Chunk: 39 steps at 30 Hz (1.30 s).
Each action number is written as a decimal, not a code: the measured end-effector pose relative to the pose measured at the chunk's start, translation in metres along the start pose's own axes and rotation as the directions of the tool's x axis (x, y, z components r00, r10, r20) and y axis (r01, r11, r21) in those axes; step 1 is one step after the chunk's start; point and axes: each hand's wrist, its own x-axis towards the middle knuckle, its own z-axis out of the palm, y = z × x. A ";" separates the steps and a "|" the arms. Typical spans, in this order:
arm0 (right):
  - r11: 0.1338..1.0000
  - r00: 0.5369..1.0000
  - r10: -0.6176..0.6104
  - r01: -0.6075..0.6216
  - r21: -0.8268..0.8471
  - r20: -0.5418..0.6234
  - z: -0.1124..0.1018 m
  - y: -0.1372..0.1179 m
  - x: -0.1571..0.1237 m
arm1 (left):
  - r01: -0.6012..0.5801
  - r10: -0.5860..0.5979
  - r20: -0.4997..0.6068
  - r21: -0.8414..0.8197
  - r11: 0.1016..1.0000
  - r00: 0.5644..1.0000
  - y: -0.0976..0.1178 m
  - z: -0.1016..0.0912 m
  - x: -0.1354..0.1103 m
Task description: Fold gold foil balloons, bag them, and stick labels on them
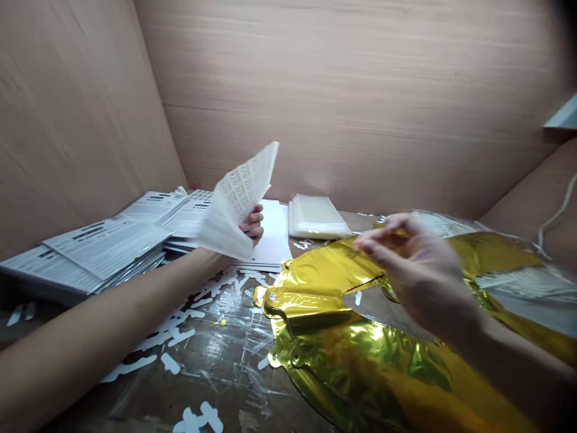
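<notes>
My left hand [253, 227] is closed around the edge of a bent white sheet [241, 189], which carries rows of small raised or printed shapes and may be several layers thick. It is held up above the table, tilted, its lower part blurred. Over the gold foil balloons [320, 264] hovers my right hand [412, 264], blurred, thumb and fingertips pinched together. Whatever the pinch holds, if anything, is too small to make out. The flat, shiny balloons have small tabs at their left ends and spread across the right side of the table.
Stacks of printed sheets in clear sleeves [112, 246] lie at left. Behind my left hand is white paper [274, 231], beside a pile of clear bags [318, 216]. White paper strips [180, 337] litter the table. Wooden panels [338, 102] enclose the back and sides; a cable [559, 210] hangs right.
</notes>
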 end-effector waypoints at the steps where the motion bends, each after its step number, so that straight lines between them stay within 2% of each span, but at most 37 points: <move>1: 0.994 0.991 0.105 -0.104 -0.020 0.083 0.007 0.012 0.000 | -0.012 0.012 0.013 -0.017 1.000 1.000 0.001 -0.005 -0.001; 4: 0.953 0.910 0.302 -0.297 -0.060 0.284 0.032 0.043 -0.004 | 0.038 -0.036 0.074 -0.031 0.999 0.997 -0.001 -0.014 -0.006; 6: 0.934 0.874 0.353 -0.350 -0.071 0.334 0.045 0.054 -0.009 | 0.099 -0.097 0.101 -0.011 0.995 0.990 -0.004 -0.014 -0.008; 8: 0.924 0.863 0.379 -0.371 -0.090 0.335 0.053 0.056 -0.013 | 0.130 -0.129 0.110 -0.007 0.991 0.986 -0.006 -0.015 -0.007; 15: 0.910 0.851 0.411 -0.405 -0.089 0.326 0.054 0.051 -0.017 | 0.182 -0.181 0.148 0.001 0.983 0.972 -0.007 -0.029 0.013; 20: 0.900 0.835 0.422 -0.433 -0.052 0.354 0.055 0.056 -0.019 | 0.190 -0.202 0.121 0.102 0.976 0.972 -0.004 -0.017 0.002; 24: 0.905 0.841 0.414 -0.423 -0.055 0.349 0.056 0.059 -0.019 | 0.193 -0.209 0.122 0.127 0.973 0.970 -0.002 -0.010 -0.007; 31: 0.903 0.839 0.421 -0.425 -0.068 0.346 0.058 0.059 -0.020 | 0.194 -0.223 0.232 0.142 0.971 0.947 -0.002 -0.024 -0.004; 36: 0.900 0.837 0.421 -0.432 -0.051 0.350 0.057 0.060 -0.018 | 0.177 -0.206 0.246 0.134 0.975 0.947 -0.003 -0.027 -0.006; 39: 0.909 0.845 0.405 -0.413 -0.056 0.350 0.056 0.061 -0.017 | 0.203 -0.234 0.260 0.141 0.969 0.937 -0.002 -0.027 -0.005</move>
